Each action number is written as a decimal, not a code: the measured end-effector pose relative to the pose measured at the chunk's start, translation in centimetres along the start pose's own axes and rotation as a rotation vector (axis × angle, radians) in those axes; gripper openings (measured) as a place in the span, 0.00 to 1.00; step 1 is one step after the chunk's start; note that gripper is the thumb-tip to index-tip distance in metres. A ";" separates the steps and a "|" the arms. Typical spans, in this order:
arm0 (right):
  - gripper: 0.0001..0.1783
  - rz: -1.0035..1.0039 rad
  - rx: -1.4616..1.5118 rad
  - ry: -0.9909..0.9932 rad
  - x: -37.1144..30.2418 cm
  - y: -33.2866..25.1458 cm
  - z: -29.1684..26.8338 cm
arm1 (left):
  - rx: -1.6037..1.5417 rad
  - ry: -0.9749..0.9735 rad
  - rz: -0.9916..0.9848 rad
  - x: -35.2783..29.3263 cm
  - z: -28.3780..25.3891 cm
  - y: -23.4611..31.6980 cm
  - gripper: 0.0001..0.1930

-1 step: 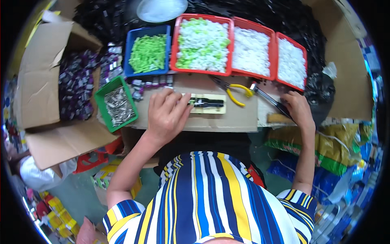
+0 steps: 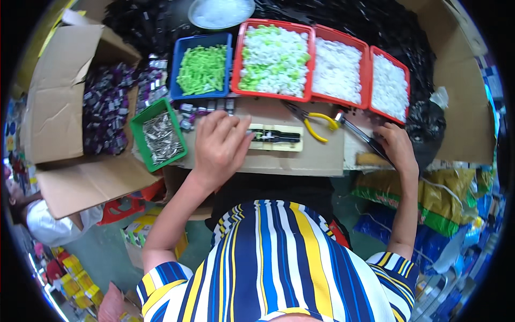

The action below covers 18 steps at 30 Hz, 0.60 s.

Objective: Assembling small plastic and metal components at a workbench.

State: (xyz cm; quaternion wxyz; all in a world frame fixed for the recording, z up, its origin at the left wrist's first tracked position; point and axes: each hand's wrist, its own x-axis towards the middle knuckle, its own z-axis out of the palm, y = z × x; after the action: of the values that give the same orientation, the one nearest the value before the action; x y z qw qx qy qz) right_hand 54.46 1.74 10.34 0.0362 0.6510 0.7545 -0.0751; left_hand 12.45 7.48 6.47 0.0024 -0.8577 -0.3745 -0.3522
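Observation:
My left hand (image 2: pixel 219 146) is at the left end of a cream fixture block (image 2: pixel 298 146), its fingers bent and apart; the thumb and index finger are beside the block, with nothing visible between them. A long black plastic part (image 2: pixel 284 137) lies in the block, its left end partly hidden by the hand. My right hand (image 2: pixel 398 147) is closed around the black handle of a hammer-like tool (image 2: pixel 358 130) with a shiny metal head. Between the hands lie yellow-handled pliers (image 2: pixel 316 123), jaws pointing up and left.
Behind stand a blue bin (image 2: pixel 175 75) of green pieces and red bins (image 2: pixel 234 70) of white and green pieces. A green tray (image 2: pixel 140 142) of metal pins sits left, beside a cardboard box (image 2: pixel 61 107) of purple-and-silver parts. Black parts (image 2: pixel 375 24) are heaped at the back.
The scene has shifted slightly rightward in the picture. My left index finger has lifted a little from the block's end. My right hand stays on the tool.

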 end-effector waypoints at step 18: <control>0.10 -0.006 0.468 0.291 0.0 -0.6 -2.0 | 0.295 -0.019 -0.249 6.6 0.8 -10.4 0.10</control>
State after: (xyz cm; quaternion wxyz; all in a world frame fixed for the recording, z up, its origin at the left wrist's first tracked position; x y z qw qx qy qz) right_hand 53.97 1.98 12.40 -0.2243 0.6435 0.7157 -0.1531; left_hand 9.35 19.44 7.15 0.0809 -0.7984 -0.5254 -0.2828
